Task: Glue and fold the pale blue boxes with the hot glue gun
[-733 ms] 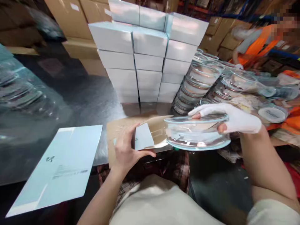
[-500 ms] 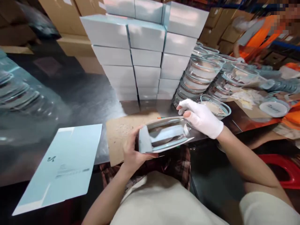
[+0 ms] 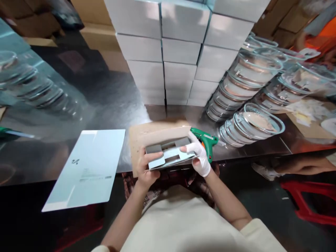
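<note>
From the head camera, we no longer see the glass bowl that our gloved right hand (image 3: pixel 200 157) carried a moment ago; both hands now close on the pale blue carton (image 3: pixel 168 154), its end flaps folded in, held over the cardboard sheet (image 3: pixel 147 134) at the table edge. Our bare left hand (image 3: pixel 147 167) clamps the carton's left end. One green glue gun (image 3: pixel 206 140) lies just beside it. Stacks of glass bowls (image 3: pixel 249 122) lean at the right; one flat carton blank (image 3: pixel 88 168) lies left. Closed white boxes (image 3: pixel 181 52) are piled behind.
</note>
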### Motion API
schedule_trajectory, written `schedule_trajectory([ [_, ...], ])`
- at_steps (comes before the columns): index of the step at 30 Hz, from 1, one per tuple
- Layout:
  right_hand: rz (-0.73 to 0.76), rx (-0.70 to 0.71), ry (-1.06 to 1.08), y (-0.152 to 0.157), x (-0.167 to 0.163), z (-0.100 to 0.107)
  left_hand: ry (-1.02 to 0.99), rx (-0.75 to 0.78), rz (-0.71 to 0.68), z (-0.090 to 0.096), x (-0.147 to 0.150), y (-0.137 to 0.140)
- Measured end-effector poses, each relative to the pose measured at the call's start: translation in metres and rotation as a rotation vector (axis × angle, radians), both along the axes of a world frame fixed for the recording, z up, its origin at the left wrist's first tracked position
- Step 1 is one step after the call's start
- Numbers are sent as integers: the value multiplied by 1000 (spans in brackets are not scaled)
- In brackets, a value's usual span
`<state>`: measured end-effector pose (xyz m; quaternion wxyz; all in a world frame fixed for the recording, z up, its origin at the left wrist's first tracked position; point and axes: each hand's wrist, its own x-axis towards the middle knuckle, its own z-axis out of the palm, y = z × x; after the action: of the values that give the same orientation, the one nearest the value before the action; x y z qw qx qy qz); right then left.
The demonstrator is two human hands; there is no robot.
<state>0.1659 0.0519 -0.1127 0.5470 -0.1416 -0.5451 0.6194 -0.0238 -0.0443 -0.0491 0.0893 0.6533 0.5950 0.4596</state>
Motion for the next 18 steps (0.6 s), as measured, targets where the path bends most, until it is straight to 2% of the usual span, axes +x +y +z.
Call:
schedule_trajectory([
  [2,-162,-202,-95,1,-15,16,-73,-8,28,2,5,4],
  [4,-256,-421,-113,0,-23,26,-199,78,31,2,10,8],
  [6,-197,-566,-38,0,-19,27,-198,148,-3,0,12,9],
  [8,-106,-638,-42,0,1,20,-73,131,-6,-1,5,7],
  [10,-123,-673,-295,1,32,6,4,46,27,2,-7,2],
  [12,-297,-659,-906,4,65,-10,-15,-20,20,7,-20,-1],
  [14,-178,-673,-1424,8,86,-24,-9,-70,-63,10,-29,-2],
  [15,-63,-686,-1564,11,91,-30,19,-70,-104,10,-31,-1],
  [16,49,-705,-1610,14,93,-36,63,-53,-128,9,-32,1],
  [17,109,-717,-1592,16,92,-42,108,-32,-132,7,-32,4],
  [18,103,-755,-1515,19,89,-49,141,-15,-122,5,-32,8],
])
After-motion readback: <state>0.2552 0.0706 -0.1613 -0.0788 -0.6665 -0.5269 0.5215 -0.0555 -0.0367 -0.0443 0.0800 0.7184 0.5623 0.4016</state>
